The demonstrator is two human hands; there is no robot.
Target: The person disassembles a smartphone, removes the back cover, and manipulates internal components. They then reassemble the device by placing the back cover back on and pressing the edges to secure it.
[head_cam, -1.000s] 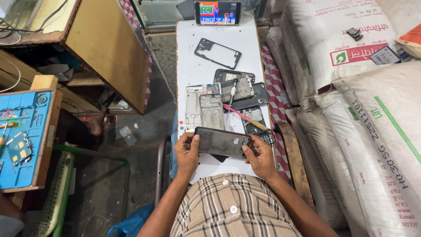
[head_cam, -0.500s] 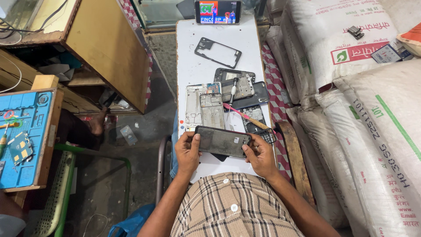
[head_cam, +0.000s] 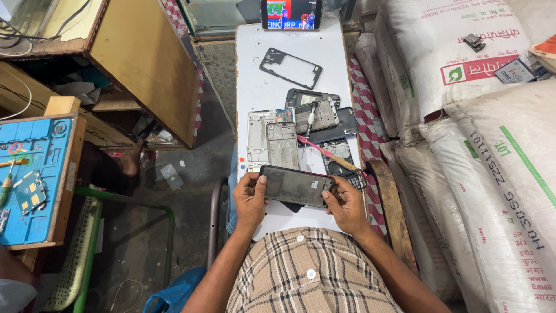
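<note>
Two hands hold one thing from where I watch: the left hand (head_cam: pixel 250 199) and the right hand (head_cam: pixel 346 204) each have a grip clenched on an end of the dark, flat rectangular phone body (head_cam: pixel 296 185), which sits level just above the near edge of the white narrow surface (head_cam: pixel 255 87). Over the last second almost nothing has shifted; the thumbs lie on the top face as before and the phone body has not turned or dropped. I judge the work is paused on a close look or a press at the edges, not a new step.

Just beyond the hands lie a silver metal phone frame with circuit boards (head_cam: pixel 271 142) and a pink-handled thin tool (head_cam: pixel 324 152), slanted across a black phone part (head_cam: pixel 337 157); both lie where they did a second ago. Farther on sits a dark open-backed phone chassis (head_cam: pixel 315 110), then an empty black rectangular phone frame (head_cam: pixel 291 68). At the far end a lit phone screen (head_cam: pixel 291 13) stands propped, its picture changed slightly.
</note>
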